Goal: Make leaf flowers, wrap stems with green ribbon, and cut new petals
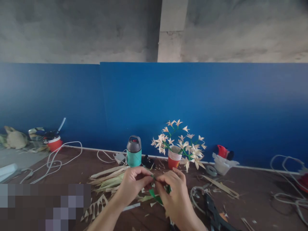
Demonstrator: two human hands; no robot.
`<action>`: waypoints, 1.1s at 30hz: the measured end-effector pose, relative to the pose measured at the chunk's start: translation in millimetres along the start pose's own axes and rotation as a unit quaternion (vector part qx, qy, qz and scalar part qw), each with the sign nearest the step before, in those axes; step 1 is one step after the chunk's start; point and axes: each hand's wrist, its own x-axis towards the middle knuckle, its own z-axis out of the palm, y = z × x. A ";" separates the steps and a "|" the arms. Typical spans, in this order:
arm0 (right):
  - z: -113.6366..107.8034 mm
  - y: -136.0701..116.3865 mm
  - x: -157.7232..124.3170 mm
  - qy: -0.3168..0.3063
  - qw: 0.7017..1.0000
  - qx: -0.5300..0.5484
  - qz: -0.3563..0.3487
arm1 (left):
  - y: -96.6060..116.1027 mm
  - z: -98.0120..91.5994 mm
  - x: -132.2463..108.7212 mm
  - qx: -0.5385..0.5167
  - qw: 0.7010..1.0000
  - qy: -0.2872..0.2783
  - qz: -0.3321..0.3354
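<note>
Now the left hand [133, 183] and right hand [175, 190] pinch a green strip [155, 195], each grip closed. Looks like twisting or wrapping; the next turn calls for steady tension.

Dim, hazy indoor light.
The grey wall [79, 32] darkens upward; the blue panel [197, 96] pales at its 2 ends; coarse pixel blocks hide the bottom-left corner.

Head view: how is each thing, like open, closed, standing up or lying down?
Left hand: pinching a small green piece
Right hand: pinching it too
Green strip: dangling, partly hidden
Turquoise flask: upright, lid on
Red paper cups: stacked, upright
Cream flowers: petals open
Pale husk strips: lying loose
</note>
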 end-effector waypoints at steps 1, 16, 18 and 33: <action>-3.0 -0.5 1.4 -0.034 0.998 0.042 0.042 | 0.7 -1.2 -0.4 -0.017 1.000 -0.013 0.001; -2.0 8.4 4.8 -0.276 0.716 0.557 0.317 | 16.6 -8.4 -9.2 -0.010 0.995 -0.092 -0.027; -0.1 10.0 5.5 -0.274 0.726 0.541 0.325 | 17.8 -8.2 -9.8 0.018 0.996 -0.081 -0.032; 4.5 -1.8 -4.1 0.096 0.980 -0.099 -0.144 | 15.6 2.8 -4.6 -0.027 0.994 -0.015 -0.106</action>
